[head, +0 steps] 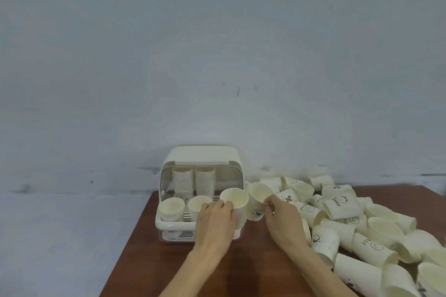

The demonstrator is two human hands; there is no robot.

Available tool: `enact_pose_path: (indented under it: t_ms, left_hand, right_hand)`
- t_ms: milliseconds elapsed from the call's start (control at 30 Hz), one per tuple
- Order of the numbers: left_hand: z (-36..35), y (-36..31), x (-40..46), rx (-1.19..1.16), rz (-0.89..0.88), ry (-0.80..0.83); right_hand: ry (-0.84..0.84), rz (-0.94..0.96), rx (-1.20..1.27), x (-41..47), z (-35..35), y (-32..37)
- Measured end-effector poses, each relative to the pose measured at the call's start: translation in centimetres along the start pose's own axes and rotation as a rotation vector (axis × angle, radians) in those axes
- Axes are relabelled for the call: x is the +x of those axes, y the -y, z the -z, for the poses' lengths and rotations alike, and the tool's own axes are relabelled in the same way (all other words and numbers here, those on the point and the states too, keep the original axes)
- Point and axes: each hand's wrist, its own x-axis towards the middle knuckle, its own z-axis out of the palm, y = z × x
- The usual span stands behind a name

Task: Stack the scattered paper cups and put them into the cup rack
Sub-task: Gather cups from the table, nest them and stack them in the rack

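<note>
Closely side by side, the left hand (215, 218) curls its fingers round a short stack of cups (235, 202) at the cup rack's (172, 224) front right corner, while the right hand (281, 218) pinches a single cup (259, 196) by its rim. Scattered cups (357, 231) cover the worktop (149, 263) to the right; taller stacks (194, 182) stand inside the rack.
</note>
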Motion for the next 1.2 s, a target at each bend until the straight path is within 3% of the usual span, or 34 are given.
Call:
enact_pose_path:
  t_ms: [800, 1200]
  left_hand:
    - [5.2, 13.0, 0.7, -0.109, 0.354, -0.266]
    - [1.4, 14.4, -1.9, 0.103, 0.334, 0.069]
  right_hand:
    - [0.099, 0.177, -0.048, 1.0, -3.9, 9.9]
    - [0.079, 0.233, -0.129, 1.4, -6.0, 12.7]
